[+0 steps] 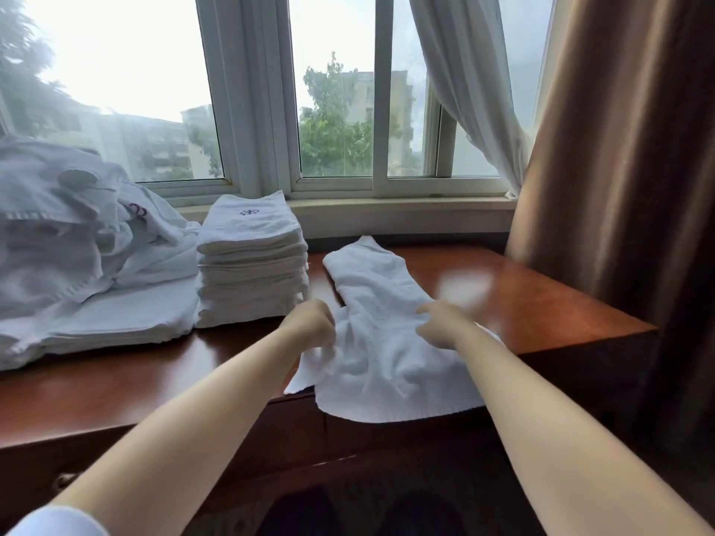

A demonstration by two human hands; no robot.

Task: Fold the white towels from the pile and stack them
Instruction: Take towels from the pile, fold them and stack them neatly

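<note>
Step in hand: spreading one towel [381,334] flat on the wooden table [541,303] before its first fold, as I read it.
Towel: lies rumpled and slanted, far end narrow and pointing toward the window sill [387,205], near edge hanging a little over the table's front.
Doing it well: I would draw the left corner out and away so the bunched cloth opens, keep the other side pinned, then smooth the creases flat and square the edges before folding; a crooked start would likely give a lopsided fold that sits badly on the stack.
Left hand [311,323]: fingers curled, gripping a bunched bit of the towel's left edge; arm stretched forward, wrist nearly straight.
Right hand [441,323]: resting on the towel's right side, fingers bent toward the cloth; whether it pinches or only presses I cannot tell.
Stack [251,261]: folded towels piled neatly just left of the working towel, top one showing a purple mark.
Pile [77,241]: unfolded towels heaped further left, touching the stack's side.
Risk: the overhanging edge could slide off if tugged hard.
</note>
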